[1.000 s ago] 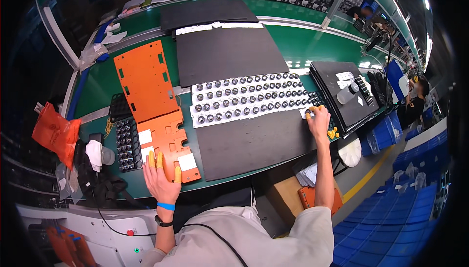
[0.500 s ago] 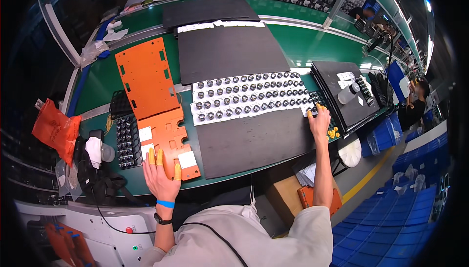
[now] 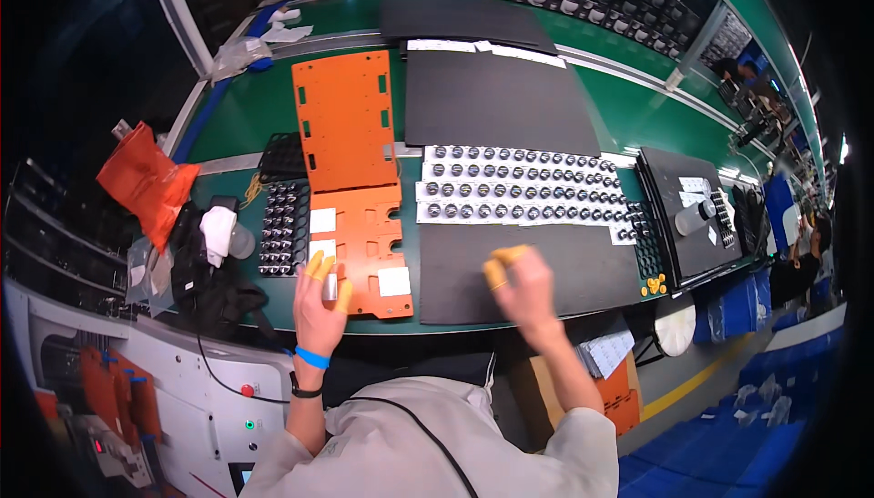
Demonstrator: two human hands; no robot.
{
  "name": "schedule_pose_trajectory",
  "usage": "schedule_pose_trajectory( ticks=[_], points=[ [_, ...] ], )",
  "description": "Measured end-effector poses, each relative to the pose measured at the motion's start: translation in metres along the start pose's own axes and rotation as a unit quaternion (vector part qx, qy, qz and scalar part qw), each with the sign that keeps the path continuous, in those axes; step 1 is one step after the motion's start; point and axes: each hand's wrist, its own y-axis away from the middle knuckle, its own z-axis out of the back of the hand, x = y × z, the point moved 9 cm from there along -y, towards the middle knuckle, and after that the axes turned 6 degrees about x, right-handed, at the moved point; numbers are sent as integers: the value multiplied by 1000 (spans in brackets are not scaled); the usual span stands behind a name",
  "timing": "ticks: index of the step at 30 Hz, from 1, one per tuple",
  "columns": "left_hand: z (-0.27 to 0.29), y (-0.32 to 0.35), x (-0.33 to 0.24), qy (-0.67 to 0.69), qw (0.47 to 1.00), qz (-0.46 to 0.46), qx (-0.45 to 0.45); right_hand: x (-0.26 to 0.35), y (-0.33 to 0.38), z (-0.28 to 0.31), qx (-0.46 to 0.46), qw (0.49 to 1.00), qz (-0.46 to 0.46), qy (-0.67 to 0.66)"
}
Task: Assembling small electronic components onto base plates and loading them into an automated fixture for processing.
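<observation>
My left hand (image 3: 320, 302), with yellow finger covers, holds a small silvery cylinder (image 3: 330, 285) upright between thumb and fingers. It is over the lower left part of the open orange fixture (image 3: 360, 261), which carries white cards. My right hand (image 3: 526, 289), slightly blurred, hovers over the black mat (image 3: 455, 266); its covered thumb and finger look apart, with nothing visible in them. Beyond it, round black lens-like parts (image 3: 499, 211) stand in rows on white strips. A small white piece with a black part (image 3: 624, 235) lies below the right end of the rows.
A black tray of dark round parts (image 3: 284, 229) stands left of the fixture. At right are another black tray (image 3: 648, 252), yellow finger covers (image 3: 654, 286) and stacked black boards (image 3: 678, 184) bearing a clear bottle (image 3: 695, 218). An orange bag (image 3: 150, 179) hangs at far left.
My right hand has left the right end of the rows and moved left over the mat. A silvery cylinder now shows in my left hand. The whole view has shifted rightward in the picture.
</observation>
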Motion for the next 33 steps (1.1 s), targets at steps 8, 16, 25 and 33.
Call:
schedule_pose_trajectory(
  ticks=[8,16,25,33],
  points=[
    [32,4,56,-27,984,173,-41,42,-1,-131,226,961,-136,-87],
    [14,-12,54,-34,990,135,-17,26,14,-128,185,871,-204,-406],
    [-6,-38,74,-157,970,181,47,-56,74,-1,-26,904,-263,-336],
    [-9,-44,77,-115,984,130,40,-156,78,130,-133,935,-138,298]
  ],
)
